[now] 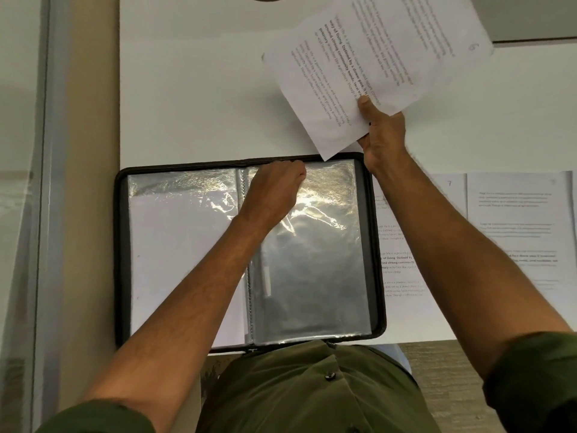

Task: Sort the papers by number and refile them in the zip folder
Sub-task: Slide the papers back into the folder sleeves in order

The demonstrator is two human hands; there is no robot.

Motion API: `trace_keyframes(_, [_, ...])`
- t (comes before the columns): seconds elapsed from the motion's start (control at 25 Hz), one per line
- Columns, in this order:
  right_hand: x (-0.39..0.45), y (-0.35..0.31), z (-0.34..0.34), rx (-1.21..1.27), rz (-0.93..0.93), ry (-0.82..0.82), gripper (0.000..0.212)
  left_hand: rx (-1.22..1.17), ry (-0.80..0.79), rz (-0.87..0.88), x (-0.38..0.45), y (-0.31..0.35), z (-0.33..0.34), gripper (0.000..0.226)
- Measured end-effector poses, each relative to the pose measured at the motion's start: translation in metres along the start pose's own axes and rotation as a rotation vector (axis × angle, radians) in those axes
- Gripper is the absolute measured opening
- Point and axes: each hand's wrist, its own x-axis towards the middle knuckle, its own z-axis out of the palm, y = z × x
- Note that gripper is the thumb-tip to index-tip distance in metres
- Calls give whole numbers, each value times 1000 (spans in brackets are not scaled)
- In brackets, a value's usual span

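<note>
Folder, zip type (120,245): lying open flat on the white table (193,89) right in front of me, black zip edge all round, clear plastic sleeves showing on both halves. Left half: sleeve w/ white sheet (184,260) inside, looks filed already; can't read its no. Right half: sleeve (312,276) looks empty, dark backing showing thru. My left hand (274,189): fingers curled at the top edge of that right sleeve, seemingly pinching it to hold the mouth open, tho the exact pinch is hidden under my knuckles. My right hand (382,132): clamped on the lower corner of the sheet marked 6 (374,67), thumb on top, sheet held up over the table just beyond the folder's top right corner, not in the sleeve yet. Still on the table, right of the folder: sheet marked 7 (415,239), then another sheet (518,232), no. too faint. Status, my estimate: sorting looks done, refiling partway; 6 next in, 7 & onward left, then zip shut.
</note>
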Motion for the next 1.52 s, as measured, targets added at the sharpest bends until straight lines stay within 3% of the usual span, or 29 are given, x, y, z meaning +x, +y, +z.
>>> trace_keyframes(0.4, [4, 12, -8, -297, 36, -204, 52, -5, 30, -22, 6, 3, -6, 16])
trace_keyframes(0.8, [-3, 1, -13, -492, -6, -448, 46, 192, 75, -36, 12, 5, -4, 13])
trace_keyframes(1.2, [0, -8, -18, -563, 60, -523, 47, 21, 13, -107, 8, -22, -22, 16])
trace_keyframes(1.52, [4, -6, -20, -676, 110, -584, 48, 258, -86, -290, 1, -62, -40, 18])
